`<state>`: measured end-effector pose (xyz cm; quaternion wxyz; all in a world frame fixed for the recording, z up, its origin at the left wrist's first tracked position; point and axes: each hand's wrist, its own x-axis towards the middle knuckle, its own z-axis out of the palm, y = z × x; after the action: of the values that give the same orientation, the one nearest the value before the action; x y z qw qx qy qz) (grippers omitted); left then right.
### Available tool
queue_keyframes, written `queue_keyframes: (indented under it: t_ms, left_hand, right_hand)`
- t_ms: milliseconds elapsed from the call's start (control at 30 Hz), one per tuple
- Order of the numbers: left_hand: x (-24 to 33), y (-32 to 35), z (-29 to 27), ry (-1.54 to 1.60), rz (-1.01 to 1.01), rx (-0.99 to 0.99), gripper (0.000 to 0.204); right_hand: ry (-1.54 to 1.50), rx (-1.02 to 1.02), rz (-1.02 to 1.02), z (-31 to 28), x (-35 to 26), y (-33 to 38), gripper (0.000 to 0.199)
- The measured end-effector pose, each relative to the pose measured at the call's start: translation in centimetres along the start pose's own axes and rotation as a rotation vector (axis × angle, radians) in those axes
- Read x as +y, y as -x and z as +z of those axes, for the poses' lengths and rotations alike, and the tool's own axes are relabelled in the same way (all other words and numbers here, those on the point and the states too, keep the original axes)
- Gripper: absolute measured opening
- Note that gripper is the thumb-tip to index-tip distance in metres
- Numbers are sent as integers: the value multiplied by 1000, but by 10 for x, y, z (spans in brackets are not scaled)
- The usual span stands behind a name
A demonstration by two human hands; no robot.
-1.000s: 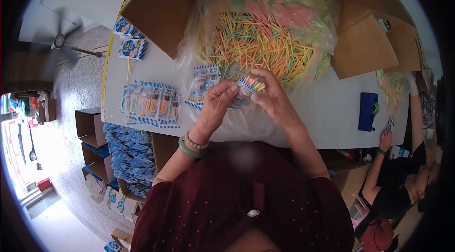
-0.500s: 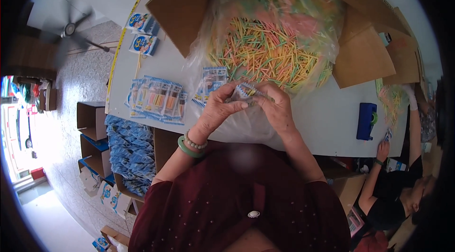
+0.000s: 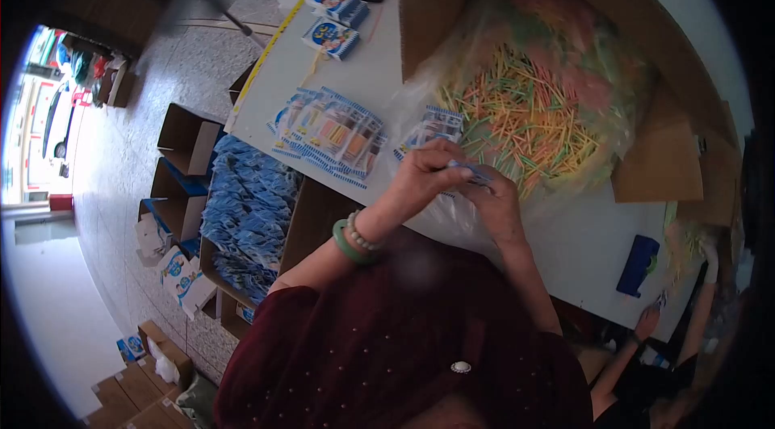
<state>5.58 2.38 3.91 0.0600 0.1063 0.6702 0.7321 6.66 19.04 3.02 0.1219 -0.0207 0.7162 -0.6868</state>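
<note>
Over the table's near edge, both of my hands hold one small blue-and-white packet [image 3: 471, 171]. My left hand [image 3: 426, 180], with a green bangle and a beaded bracelet on its wrist, pinches the packet at its upper side. The fingers of my right hand [image 3: 498, 205] close on its other end. The packet is seen nearly edge-on, and its contents are hidden. Just beyond my left hand lie a few flat packets [image 3: 440, 120]. A heap of thin coloured sticks [image 3: 525, 118] fills a clear plastic bag [image 3: 622, 110] in front of my hands.
Filled packets [image 3: 331, 129] lie spread at the left, below two small printed boxes [image 3: 329, 37]. A carton of blue packets [image 3: 250, 211] stands beside the table. Cardboard flaps [image 3: 658, 159] surround the bag. At right are a blue tape dispenser [image 3: 638, 266] and a co-worker's hand [image 3: 648, 322].
My view has turned, so the table now appears tilted and farther right. The packet has tipped from showing its face to nearly edge-on, and my left hand has come over its top.
</note>
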Motion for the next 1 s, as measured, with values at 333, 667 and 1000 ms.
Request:
queue_keyframes:
  t_ms: [333, 667, 1000]
  left_hand:
    - [-3, 38, -33, -97, -139, 223, 6]
    - [1, 17, -96, -1268, 192, 404, 14]
    - [1, 26, -214, -1339, -725, 562, 54]
  right_hand:
    - [145, -234, -5, 35, 9, -2, 14]
    - [-200, -312, 382, 112, 9, -50, 17]
    - [274, -365, 537, 123, 7, -56, 35]
